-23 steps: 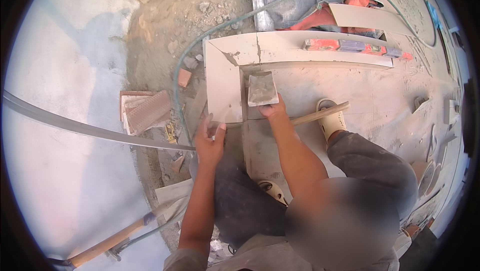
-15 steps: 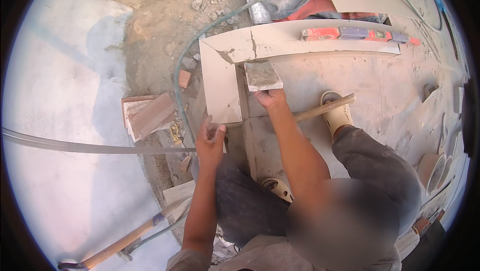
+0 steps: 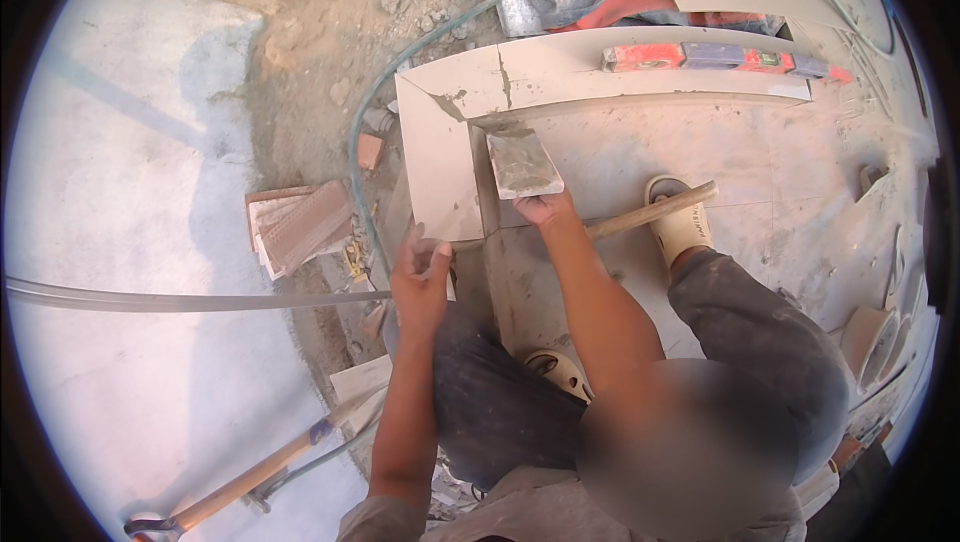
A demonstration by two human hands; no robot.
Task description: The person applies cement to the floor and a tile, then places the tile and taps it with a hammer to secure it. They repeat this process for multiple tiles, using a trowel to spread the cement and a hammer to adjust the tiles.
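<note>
My right hand (image 3: pixel 545 208) grips the near end of a small rectangular piece of tile (image 3: pixel 525 164), whose upper face is coated with wet grey mortar. That piece is held beside the inner edge of a pale tile border (image 3: pixel 437 157), which turns a corner at the far left. My left hand (image 3: pixel 420 280) is by the near end of this border, fingers and thumb apart, with nothing seen in it. Under my right forearm passes a wooden handle (image 3: pixel 655 214); whatever lies at its other end is hidden.
A red and purple spirit level (image 3: pixel 725 58) rests on the far border. Left of it runs a green hose (image 3: pixel 362 112). Stacked tile offcuts (image 3: pixel 300 227), a long metal strip (image 3: pixel 200 300) and a wooden-handled tool (image 3: pixel 240 480) lie to the left.
My right hand has come slightly nearer with the mortared tile piece, which now shows at a steeper tilt. My left hand has barely moved. The whole view has shifted a little.
</note>
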